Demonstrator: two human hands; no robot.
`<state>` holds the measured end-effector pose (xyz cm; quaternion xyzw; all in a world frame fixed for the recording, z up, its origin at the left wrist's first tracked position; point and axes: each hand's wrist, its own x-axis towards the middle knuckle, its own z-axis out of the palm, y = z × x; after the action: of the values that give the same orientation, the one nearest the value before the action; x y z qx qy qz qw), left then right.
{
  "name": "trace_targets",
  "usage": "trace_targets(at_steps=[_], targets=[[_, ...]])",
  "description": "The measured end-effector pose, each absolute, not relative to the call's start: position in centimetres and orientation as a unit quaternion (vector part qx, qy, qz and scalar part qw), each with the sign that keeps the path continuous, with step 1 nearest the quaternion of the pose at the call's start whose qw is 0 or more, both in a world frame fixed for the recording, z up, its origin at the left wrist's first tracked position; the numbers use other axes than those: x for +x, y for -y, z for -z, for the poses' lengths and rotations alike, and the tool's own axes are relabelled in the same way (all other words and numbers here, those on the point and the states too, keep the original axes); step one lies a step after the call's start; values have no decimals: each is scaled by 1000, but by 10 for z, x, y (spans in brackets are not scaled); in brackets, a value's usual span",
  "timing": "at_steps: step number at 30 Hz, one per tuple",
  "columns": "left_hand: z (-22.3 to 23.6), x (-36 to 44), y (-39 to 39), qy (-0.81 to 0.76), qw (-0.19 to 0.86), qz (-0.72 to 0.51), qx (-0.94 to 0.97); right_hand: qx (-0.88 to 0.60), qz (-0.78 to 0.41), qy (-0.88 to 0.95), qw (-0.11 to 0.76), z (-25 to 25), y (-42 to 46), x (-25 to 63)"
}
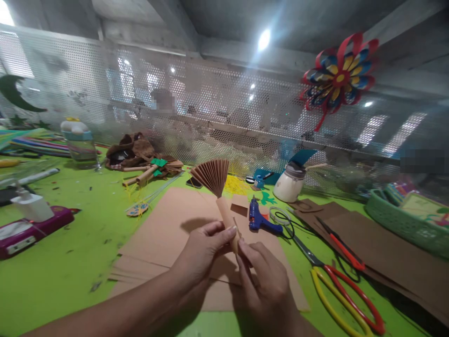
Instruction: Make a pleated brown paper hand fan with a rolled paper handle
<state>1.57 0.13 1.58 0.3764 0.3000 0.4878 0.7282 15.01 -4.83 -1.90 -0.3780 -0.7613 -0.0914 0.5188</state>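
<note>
A rolled tan paper tube (225, 210) leans slightly to the left, with a pleated brown paper fan (213, 176) spread out of its top. My left hand (203, 245) is closed around the tube's middle, thumb lying along its front. At the lower end, my right hand (266, 271) pinches the tube's edge between thumb and fingers. A loose edge of the roll stands out near the left thumb. Beneath both hands lies a stack of tan paper sheets (164, 229). Just right of the tube, a blue glue gun (259, 220) rests on the sheets.
To the right lie scissors (328, 267), a red craft knife (345, 250), dark brown sheets (386, 252) and a green basket (403, 227). A white jar (289, 183) stands behind. Leftward are a purple power strip (38, 231) and paper rolls with green leaves (156, 169).
</note>
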Motion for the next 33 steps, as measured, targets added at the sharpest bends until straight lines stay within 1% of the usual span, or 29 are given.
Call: trace_targets(at_steps=[15, 23, 28, 33], targets=[[-20, 12, 3, -271, 757, -452, 386, -383, 85, 766, 510, 20, 46, 159], [-15, 16, 2, -264, 752, -465, 387, -380, 73, 756, 528, 20, 45, 157], [-13, 17, 1, -272, 739, -477, 390, -391, 67, 755, 522, 21, 45, 155], [-12, 17, 0, -259, 751, -471, 384, -398, 63, 759, 511, 21, 44, 154]])
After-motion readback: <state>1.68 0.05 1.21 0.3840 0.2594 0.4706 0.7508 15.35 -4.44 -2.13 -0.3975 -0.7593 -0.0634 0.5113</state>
